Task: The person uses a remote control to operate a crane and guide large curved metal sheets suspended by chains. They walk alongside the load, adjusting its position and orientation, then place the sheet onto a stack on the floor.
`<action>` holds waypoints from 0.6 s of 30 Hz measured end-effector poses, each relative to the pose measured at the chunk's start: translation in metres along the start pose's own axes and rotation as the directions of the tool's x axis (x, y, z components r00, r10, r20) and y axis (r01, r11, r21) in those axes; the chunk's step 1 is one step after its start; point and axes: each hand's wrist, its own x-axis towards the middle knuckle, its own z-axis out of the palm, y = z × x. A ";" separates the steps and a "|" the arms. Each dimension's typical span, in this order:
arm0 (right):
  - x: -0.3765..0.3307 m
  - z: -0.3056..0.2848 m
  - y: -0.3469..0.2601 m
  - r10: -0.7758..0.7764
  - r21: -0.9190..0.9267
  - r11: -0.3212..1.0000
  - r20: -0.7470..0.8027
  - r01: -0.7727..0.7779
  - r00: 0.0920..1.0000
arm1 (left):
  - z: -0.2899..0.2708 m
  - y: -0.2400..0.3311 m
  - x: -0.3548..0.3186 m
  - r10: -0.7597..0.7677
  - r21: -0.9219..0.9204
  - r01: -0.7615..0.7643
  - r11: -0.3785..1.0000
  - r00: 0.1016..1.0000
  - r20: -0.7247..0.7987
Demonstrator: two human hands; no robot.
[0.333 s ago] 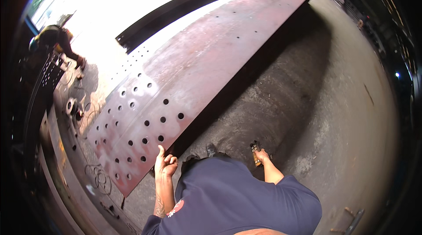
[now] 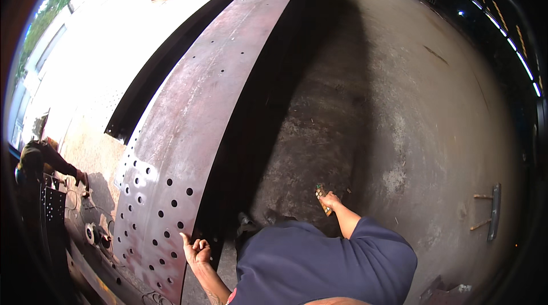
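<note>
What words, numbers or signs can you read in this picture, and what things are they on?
None that I can read.
Yellow handheld device in the right hand: pale spots, too small to tell if any are letters.
Red patch on the dark blue shirt: too small and partly hidden to read.
Long steel beam: holes, no readable writing.

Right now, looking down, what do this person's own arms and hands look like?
Both the left hand and right hand are ungloved, with bare forearms. The right sleeve is short and dark blue. A small red patch shows at the shirt's left edge. No cables show on either arm.
</note>
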 end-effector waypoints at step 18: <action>0.017 0.067 0.116 0.119 0.142 0.982 0.070 -0.128 0.990 | -0.007 0.005 0.084 0.170 0.063 -0.169 0.984 0.985 -0.005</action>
